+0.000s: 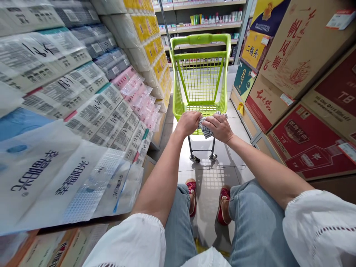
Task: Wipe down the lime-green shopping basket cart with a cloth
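A grey-and-white striped cloth (205, 129) is bunched up between my two hands. My right hand (218, 127) is closed over it, with a crumpled end showing past the fingers. At the cloth's left edge, my left hand (189, 122) is closed too, its fingertips pinching the fabric. Both hands are in front of the near end of a lime-green shopping cart (201, 55), covering part of its lower basket. Whether either hand touches the cart, I cannot tell.
Packs of tissue paper (91, 115) are piled along the left, with yellow-and-white packs (150, 48) behind. Cardboard liquor boxes (300, 48) line the right side. Shelves of bottles (211, 26) stand beyond the cart. My red shoes (191, 196) rest on the tiled floor (205, 174).
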{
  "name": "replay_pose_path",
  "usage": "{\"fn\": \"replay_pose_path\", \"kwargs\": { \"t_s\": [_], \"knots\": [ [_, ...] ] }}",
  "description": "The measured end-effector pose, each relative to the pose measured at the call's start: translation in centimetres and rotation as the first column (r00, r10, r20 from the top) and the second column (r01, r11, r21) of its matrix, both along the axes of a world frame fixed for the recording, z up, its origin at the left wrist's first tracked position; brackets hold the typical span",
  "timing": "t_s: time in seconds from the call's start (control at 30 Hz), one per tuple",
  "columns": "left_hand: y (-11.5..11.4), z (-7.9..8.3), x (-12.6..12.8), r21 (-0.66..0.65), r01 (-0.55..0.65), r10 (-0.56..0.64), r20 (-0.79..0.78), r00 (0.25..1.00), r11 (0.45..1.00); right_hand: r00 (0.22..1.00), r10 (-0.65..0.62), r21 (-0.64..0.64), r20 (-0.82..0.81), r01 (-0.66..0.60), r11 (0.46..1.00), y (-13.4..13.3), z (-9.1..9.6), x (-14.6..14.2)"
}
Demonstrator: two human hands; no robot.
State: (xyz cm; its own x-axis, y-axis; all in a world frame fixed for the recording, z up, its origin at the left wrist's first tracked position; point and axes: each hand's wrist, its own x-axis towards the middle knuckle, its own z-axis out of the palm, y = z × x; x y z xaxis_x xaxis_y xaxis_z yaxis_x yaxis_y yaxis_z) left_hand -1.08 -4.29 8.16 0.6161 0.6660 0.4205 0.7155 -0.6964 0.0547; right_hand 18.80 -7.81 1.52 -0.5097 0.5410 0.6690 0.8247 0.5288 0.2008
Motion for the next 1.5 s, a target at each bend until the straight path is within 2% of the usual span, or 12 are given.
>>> {"fn": "replay_pose_path", "kwargs": {
  "t_s": [0.17,0.3,0.37,0.47,0.63,0.73,0.8,1.0,1.1,1.2,1.4,1.5],
  "knots": [
    [0.3,-1.0,0.8,0.021,-0.054,0.054,0.03,0.998,0.998,0.996,-0.029,-0.002,0.083,0.03,1.0,-0.1,-2.9,0.8],
    [0.6,-1.5,0.9,0.029,-0.08,0.078,0.065,0.995,0.996,0.986,-0.011,-0.114,0.166,0.031,0.993,-0.2,-5.9,1.2],
    [0.8,-1.5,1.0,0.027,-0.087,0.085,0.077,0.993,0.996,0.986,0.0,-0.141,0.169,0.024,0.99,0.0,-6.2,1.1],
    [0.9,-1.6,1.0,0.02,-0.099,0.097,0.083,0.992,0.995,0.994,-0.014,-0.099,0.112,0.025,0.995,0.2,-4.3,0.9],
    [1.1,-1.6,1.0,0.024,-0.124,0.122,0.068,0.99,0.992,0.987,-0.119,0.011,-0.104,0.121,0.993,0.4,1.1,0.2],
    [1.1,-1.6,0.9,0.023,-0.135,0.133,0.072,0.989,0.991,0.974,-0.15,0.02,-0.168,0.155,0.988,0.6,1.9,-0.3],
    [1.0,-1.6,0.9,0.008,-0.13,0.128,0.088,0.988,0.992,0.978,-0.143,-0.001,-0.15,0.145,0.989,0.8,0.8,-0.6],
    [1.0,-1.5,0.5,-0.053,-0.124,0.13,0.121,0.984,0.991,0.996,-0.081,-0.116,0.044,0.085,0.99,0.9,-5.1,-1.2],
    [1.0,-1.6,0.4,-0.072,-0.133,0.142,0.139,0.98,0.989,0.99,-0.016,-0.163,0.143,0.04,0.986,0.6,-6.2,-1.2],
    [0.9,-1.7,0.4,-0.075,-0.129,0.14,0.153,0.978,0.989,0.992,-0.028,-0.108,0.123,0.041,0.993,0.7,-4.8,-1.2],
    [0.9,-1.7,0.1,-0.056,-0.12,0.128,0.162,0.978,0.991,0.987,-0.108,0.051,-0.122,0.115,0.992,1.2,1.1,-1.2],
    [0.8,-1.7,-0.2,-0.058,-0.118,0.126,0.17,0.977,0.991,0.965,-0.146,0.066,-0.218,0.164,0.984,1.3,1.9,-1.4]
  ]
}}
